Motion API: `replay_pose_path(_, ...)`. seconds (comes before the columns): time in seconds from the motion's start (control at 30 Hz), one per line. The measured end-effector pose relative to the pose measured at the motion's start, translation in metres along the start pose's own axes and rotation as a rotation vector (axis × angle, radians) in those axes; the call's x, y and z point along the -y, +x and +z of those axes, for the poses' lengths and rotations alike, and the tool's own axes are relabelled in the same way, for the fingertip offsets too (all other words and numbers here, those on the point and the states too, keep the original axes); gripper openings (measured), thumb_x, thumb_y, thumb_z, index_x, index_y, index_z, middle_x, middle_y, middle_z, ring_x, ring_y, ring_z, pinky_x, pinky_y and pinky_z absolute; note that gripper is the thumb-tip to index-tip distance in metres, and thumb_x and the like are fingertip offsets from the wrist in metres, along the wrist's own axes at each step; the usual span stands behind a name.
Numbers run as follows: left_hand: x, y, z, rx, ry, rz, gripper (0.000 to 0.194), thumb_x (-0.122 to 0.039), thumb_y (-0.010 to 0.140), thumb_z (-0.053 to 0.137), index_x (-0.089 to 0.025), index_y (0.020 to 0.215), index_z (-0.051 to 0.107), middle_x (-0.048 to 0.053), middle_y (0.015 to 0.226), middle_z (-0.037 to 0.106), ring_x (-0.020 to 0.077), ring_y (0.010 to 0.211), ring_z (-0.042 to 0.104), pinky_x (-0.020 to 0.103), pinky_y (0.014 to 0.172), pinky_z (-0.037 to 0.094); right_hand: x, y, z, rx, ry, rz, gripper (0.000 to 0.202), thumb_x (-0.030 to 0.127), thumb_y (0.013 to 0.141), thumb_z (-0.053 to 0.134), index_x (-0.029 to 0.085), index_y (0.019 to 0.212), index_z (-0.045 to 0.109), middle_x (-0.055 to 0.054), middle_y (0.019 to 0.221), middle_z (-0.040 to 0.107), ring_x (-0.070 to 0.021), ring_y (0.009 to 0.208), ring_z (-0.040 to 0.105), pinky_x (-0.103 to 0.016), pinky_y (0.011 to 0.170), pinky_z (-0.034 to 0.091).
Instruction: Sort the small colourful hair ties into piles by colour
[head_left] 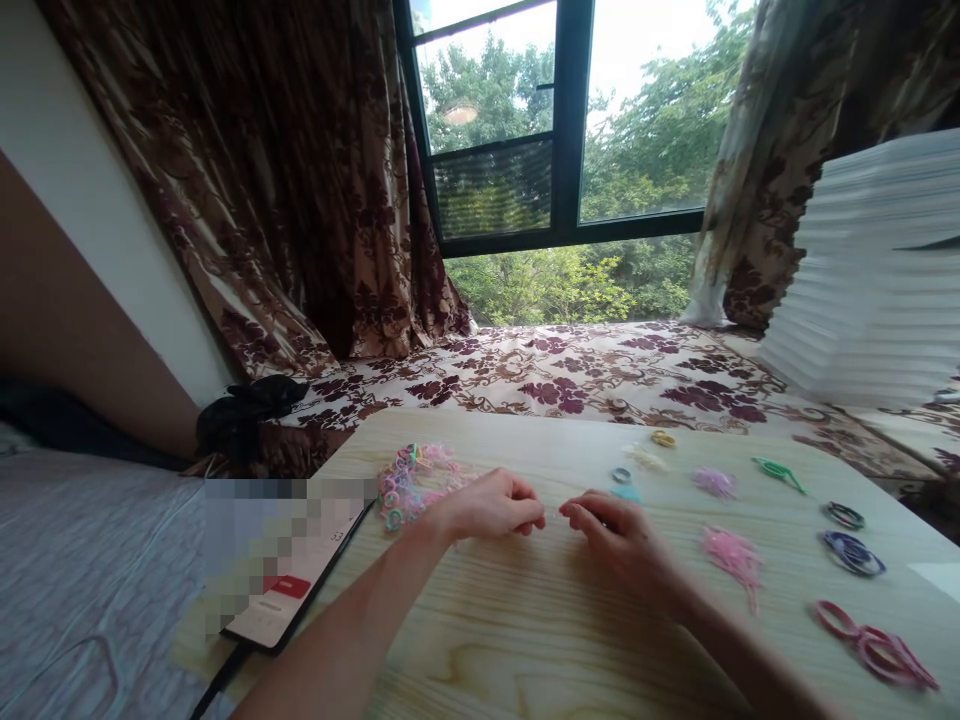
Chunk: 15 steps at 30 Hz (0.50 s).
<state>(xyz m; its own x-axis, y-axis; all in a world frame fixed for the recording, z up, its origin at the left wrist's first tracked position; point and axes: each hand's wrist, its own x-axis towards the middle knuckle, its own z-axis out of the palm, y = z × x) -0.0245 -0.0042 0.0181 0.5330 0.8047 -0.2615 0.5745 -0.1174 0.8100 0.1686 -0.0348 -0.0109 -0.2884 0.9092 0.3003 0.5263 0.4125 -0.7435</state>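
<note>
the only writing that can be made out is on the phone [277,605] at the left edge of the table [480,640]: sideways digits that seem to read 53, below them a red block with lettering too small to read; the rest of the screen is pixelated. none of the small bands carries a brand or label i can read.

the left hand [491,503] and right hand [615,522] face each other over the wood-grain top, near but apart. the fingers of each are curled in, tips close together; a faint pale trace shows between them, and i cannot tell whether they clamp on a band.

the mixed pile of bands [397,490] lies just beyond the left wrist. near the right hand are a grey ring [622,475] and a teal cluster [627,493]; farther right lie a lilac cluster [715,482], a pink cluster [731,555], a green tie [780,471] and red-pink loops [881,650].
</note>
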Motion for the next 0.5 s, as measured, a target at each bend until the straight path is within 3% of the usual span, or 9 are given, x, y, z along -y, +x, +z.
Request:
replay_pose_path(0.33, -0.003, 0.001, 0.003, -0.036, 0.040, 0.008, 0.031, -0.034, 0.071, 0.047, -0.012, 0.080, 0.067, -0.001, 0.065, 0.058, 0.0075, 0.051, 0.042, 0.020, 0.045, 0.026, 0.000, 0.001, 0.003, 0.012, 0.029, 0.019, 0.027, 0.037, 0.078, 0.051, 0.018, 0.071, 0.069, -0.001, 0.065, 0.064, -0.0130, 0.058, 0.053, -0.023, 0.053, 0.041)
replay_pose_path(0.5, 0.003, 0.005, 0.003, -0.084, 0.068, -0.016, 0.031, -0.034, 0.072, 0.046, -0.011, 0.078, 0.066, -0.001, 0.059, 0.053, 0.0078, 0.049, 0.040, 0.020, 0.045, 0.027, 0.001, 0.002, -0.017, 0.088, 0.028, 0.075, 0.028, 0.038, 0.077, 0.052, 0.017, 0.067, 0.068, 0.000, 0.059, 0.061, -0.0121, 0.055, 0.050, -0.023, 0.051, 0.039)
